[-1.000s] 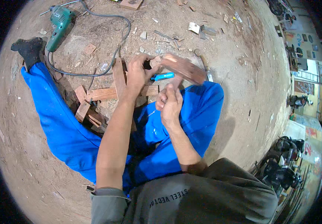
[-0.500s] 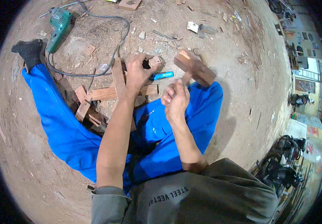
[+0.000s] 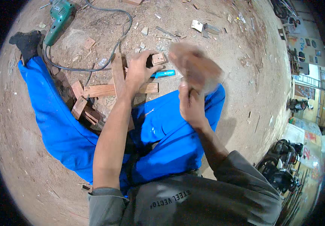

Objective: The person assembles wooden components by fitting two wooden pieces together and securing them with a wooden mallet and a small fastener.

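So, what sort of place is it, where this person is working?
Probably a simple woodworking workshop: a green power drill and cut wood pieces lie on the ground, and the right hand grips what looks like a wooden mallet.

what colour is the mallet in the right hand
The mallet looks reddish brown, though blurred by motion, in the head view.

A person's right hand (image 3: pixel 192 106) grips a blurred wooden mallet (image 3: pixel 196 68) right of a blue handle (image 3: pixel 164 74); the left hand (image 3: pixel 140 69) holds a wooden block (image 3: pixel 158 58) just beyond that handle, a green drill (image 3: pixel 58 20) well left of it.
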